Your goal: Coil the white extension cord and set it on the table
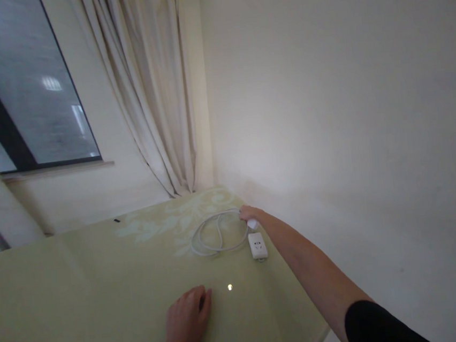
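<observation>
At the far end of the table, my right hand [248,212] is closed on the looped white cable [208,252], its fingers partly hidden from this angle. A white plug [253,224] shows just under that hand. Right below it, a small white power strip [258,246] lies on the tabletop with its socket face up. My left hand [188,312] rests on the table nearer to me, fingers curled in a loose fist with the thumb beside them. Nothing shows in it, and it touches neither the cable nor the power strip.
The glossy greenish tabletop [82,292] carries a pale floral pattern. A tiny black object [117,221] lies near its far edge. A plain wall [348,127] runs along the right side. Behind stand a beige curtain [159,91] and a dark-framed window [26,88].
</observation>
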A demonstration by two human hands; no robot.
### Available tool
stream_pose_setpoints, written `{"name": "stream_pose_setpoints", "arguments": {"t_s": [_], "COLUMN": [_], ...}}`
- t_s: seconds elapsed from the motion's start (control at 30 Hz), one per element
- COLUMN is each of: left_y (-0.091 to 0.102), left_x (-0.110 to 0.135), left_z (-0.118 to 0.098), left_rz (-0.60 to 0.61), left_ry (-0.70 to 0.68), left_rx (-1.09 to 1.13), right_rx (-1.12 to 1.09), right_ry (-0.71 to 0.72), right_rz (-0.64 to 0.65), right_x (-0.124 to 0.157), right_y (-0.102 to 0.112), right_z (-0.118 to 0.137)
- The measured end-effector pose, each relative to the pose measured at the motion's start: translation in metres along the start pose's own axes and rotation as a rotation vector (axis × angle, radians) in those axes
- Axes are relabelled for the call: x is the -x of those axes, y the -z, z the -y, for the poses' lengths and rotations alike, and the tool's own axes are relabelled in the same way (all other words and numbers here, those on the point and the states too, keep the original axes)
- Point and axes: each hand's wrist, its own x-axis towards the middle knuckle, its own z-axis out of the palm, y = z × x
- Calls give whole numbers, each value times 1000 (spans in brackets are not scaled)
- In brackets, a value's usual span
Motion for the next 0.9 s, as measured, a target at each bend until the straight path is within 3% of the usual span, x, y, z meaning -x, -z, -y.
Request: {"name": "stream_pose_setpoints", "arguments": {"t_s": [0.1, 0.2, 0.3, 0.4, 0.5, 0.57, 0.67, 0.77, 0.83, 0.9], "left_y": [-2, -2, 3, 12, 20, 23, 25, 34, 44, 54], "left_x": [-1, -3, -11, -19, -24, -26, -29, -28, -26, -22], "left_z": [0, 3, 15, 31, 44, 49, 53, 54, 54, 55], "left_rz": [-33, -102, -259, -443, -542, -539, -459, -365, -345, -368], "left_ry": [20, 32, 67, 156, 227, 241, 217, 79, -36, -57], "left_rx": [37, 201, 481, 700, 906, 1072, 1393, 1724, 1828, 1849], "right_rx": [-166, -282, -444, -691, -801, -889, -1025, -1122, -1158, -1177], "right_ry": [37, 122, 262, 443, 523, 525, 517, 500, 473, 456], "right_rz": [153, 211, 278, 457, 466, 427, 397, 359, 336, 333], "right_x": [2, 8, 23, 43, 60, 69, 80, 94, 103, 112], "right_y": [17, 40, 64, 85, 101, 105, 97, 70, 47, 26], "right_z": [11, 37, 75, 113, 145, 163, 186, 203, 210, 214]}}
